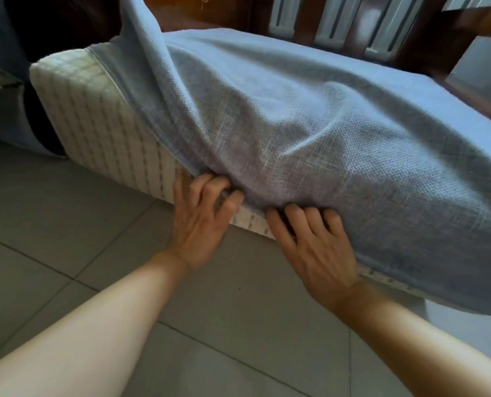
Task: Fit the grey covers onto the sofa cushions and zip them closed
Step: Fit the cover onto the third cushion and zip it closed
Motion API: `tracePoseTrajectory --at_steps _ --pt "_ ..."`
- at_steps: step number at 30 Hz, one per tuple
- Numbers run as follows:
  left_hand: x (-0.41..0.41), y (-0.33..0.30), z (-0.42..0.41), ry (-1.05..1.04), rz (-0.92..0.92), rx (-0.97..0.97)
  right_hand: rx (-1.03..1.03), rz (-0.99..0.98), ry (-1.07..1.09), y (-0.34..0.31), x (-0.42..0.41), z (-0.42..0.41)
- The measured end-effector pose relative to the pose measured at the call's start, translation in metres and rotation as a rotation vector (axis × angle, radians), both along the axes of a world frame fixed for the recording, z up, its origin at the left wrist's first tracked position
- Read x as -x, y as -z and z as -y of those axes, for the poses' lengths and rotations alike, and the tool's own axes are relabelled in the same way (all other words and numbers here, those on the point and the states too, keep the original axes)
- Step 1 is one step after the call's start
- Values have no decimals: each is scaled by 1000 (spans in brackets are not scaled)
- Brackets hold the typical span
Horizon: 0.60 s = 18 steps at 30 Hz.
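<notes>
Working a loose grey woven fabric cover (310, 144) along a long white quilted foam cushion (95, 116), a person leans over it with both bare arms reaching in from six o'clock. The cushion lies across the middle of the view, running from ten o'clock down to four o'clock, and it overhangs a pale grey tiled floor (66, 224).

The left hand (201, 213), just left of centre, has its fingers curled and bunched on the cover's open hem, pinching the fabric edge against the cushion's front face. The right hand (316, 239), beside it toward four o'clock, lies with fingers spread and fairly straight, pressing flat on the grey cloth near the lower edge.

The cover wraps most of the cushion from the right end. The left end, toward ten o'clock, is bare white quilting, and a thin white strip shows beneath the hem. The fabric is slack and creased, with a fold rising toward twelve o'clock. Judging by this, the fitting is perhaps two-thirds done: the cover must be drawn over the bare end and smoothed, then zipped. No zip is clearly visible; a pale line along the hem may be it.

Dark wooden furniture slats (353, 27) stand behind, at one o'clock.
</notes>
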<state>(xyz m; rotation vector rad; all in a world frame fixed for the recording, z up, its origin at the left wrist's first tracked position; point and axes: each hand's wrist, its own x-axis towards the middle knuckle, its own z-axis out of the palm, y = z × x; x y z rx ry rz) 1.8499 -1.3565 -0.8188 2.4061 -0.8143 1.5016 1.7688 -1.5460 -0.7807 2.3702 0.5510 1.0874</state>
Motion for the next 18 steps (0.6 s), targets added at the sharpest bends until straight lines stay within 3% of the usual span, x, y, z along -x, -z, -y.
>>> tracePoseTrajectory --at_steps 5,12,18 --pt "-7 -12 12 -29 20 101 31 -8 -40 -11 -16 -1" --pt "-1 -38 24 -117 -104 163 -31 23 -123 -26 -20 7" --pt "-3 -84 42 -217 -89 291 -177 31 -113 -76 -28 7"
